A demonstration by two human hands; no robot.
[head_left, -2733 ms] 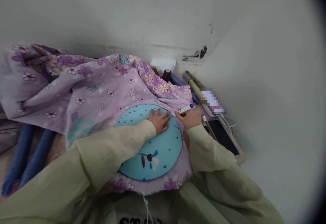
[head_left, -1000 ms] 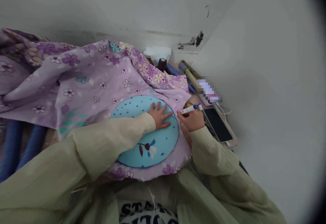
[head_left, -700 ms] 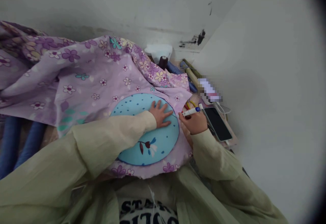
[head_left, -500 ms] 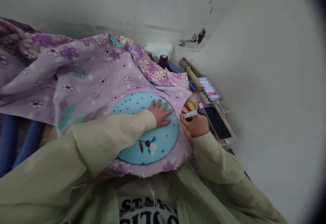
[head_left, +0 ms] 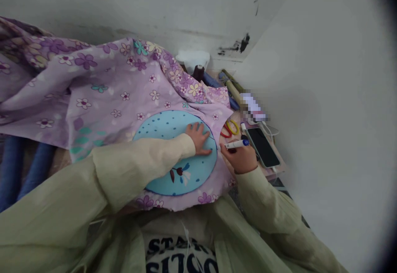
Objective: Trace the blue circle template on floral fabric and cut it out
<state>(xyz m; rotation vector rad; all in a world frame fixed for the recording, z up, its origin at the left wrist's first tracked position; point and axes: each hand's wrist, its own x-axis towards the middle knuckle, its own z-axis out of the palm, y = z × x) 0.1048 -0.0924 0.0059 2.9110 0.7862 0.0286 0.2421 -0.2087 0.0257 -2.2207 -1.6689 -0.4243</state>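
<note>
While the blue oval (head_left: 194, 166) lies under the splayed left hand (head_left: 199, 138), the right hand (head_left: 243, 159) grips a marker (head_left: 236, 144).

I see a dim, greyish feed. Right of the blue oval (head_left: 173, 125), a soft shadow dulls the wall (head_left: 316, 87); farther right, blurry black (head_left: 393, 0) curves in. Above-right of the oval, blocky pixels mask a bright patch (head_left: 254, 106).

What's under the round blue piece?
Flowered purple cloth shows past the edge of the round blue piece, so it seems to lie underneath. The cloth's middle is covered; I can't see its pattern there or whether anything else is hidden.
</note>
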